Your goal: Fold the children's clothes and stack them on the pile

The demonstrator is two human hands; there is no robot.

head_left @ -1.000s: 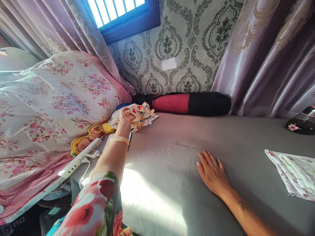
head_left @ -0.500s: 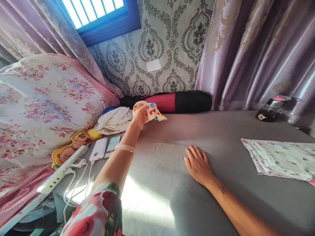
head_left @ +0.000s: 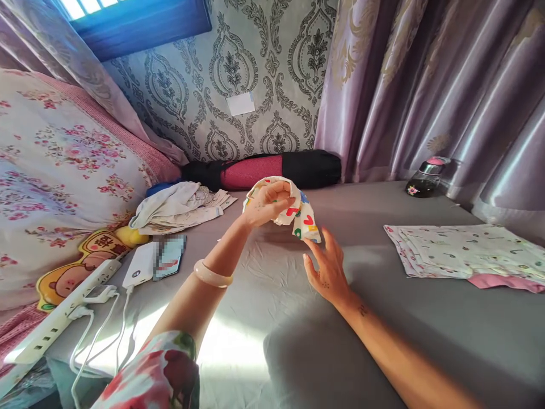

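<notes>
My left hand (head_left: 266, 204) is closed on a small white cloth with coloured hearts (head_left: 300, 216), holding it up over the grey bed sheet (head_left: 383, 318). Part of the cloth hangs down from my fingers. My right hand (head_left: 326, 270) is raised off the sheet just below the cloth, fingers spread and open, its fingertips close to the hanging edge. A pale bangle (head_left: 212, 274) sits on my left wrist.
A pile of light clothes (head_left: 179, 205) lies at the left by a floral pillow (head_left: 63, 153). A power bank (head_left: 138, 271), phone (head_left: 169, 264) and power strip (head_left: 59, 321) lie nearby. A black-and-red rolled bag (head_left: 264, 169) rests by the wall. Folded cloths (head_left: 460, 250) lie at right.
My left hand lifted the heart-print cloth from the pile and carried it toward the bed's middle. My right hand rose off the sheet toward it. The view swung right.
</notes>
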